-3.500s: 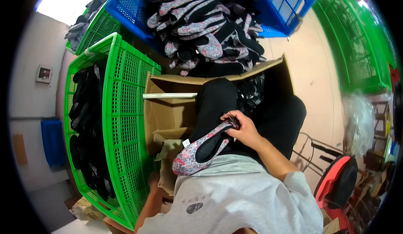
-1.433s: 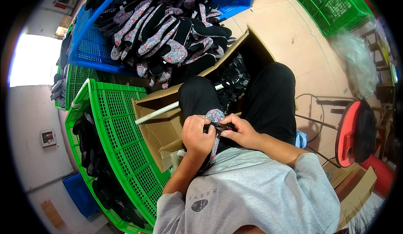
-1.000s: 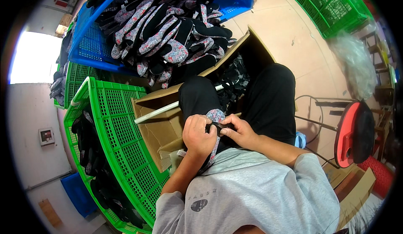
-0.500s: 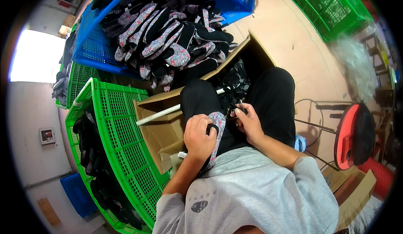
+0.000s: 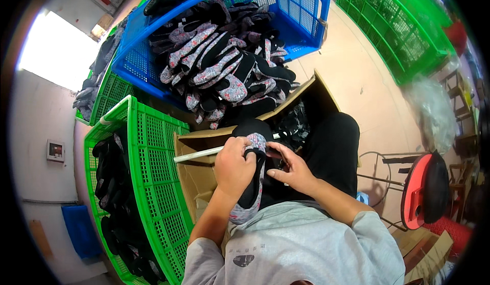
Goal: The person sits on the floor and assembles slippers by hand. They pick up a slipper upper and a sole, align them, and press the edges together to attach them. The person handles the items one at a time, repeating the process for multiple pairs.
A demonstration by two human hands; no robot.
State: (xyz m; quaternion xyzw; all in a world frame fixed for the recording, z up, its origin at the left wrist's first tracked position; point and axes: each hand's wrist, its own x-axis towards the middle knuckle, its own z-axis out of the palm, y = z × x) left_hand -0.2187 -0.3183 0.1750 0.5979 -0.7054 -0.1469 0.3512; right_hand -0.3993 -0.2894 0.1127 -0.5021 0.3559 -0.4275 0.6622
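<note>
My left hand (image 5: 234,166) is closed round a slipper (image 5: 244,214) of grey-and-red floral fabric with a black inside. The slipper lies lengthwise over my left thigh, one floral end at the knee and the other against my shirt. Beside its far end is my right hand (image 5: 292,170), index finger stretched to the fabric and thumb spread apart. Its other fingers curl out of sight round something small that I cannot make out. Below my knees stands an open cardboard box (image 5: 191,180) with a white rod (image 5: 199,155) across it and dark scraps (image 5: 295,126) inside.
Ahead, a blue crate (image 5: 301,42) bears a heap of similar slippers (image 5: 217,65). A green crate (image 5: 161,177) of dark slippers stands close at my left. At right are a red-and-black round stool (image 5: 414,190), a clear plastic bag (image 5: 431,114) and another green crate (image 5: 390,27).
The slipper has turned in my left hand and shows more of its black inside. My right hand has come up to its far end, no longer pinching a small dark tool in view.
</note>
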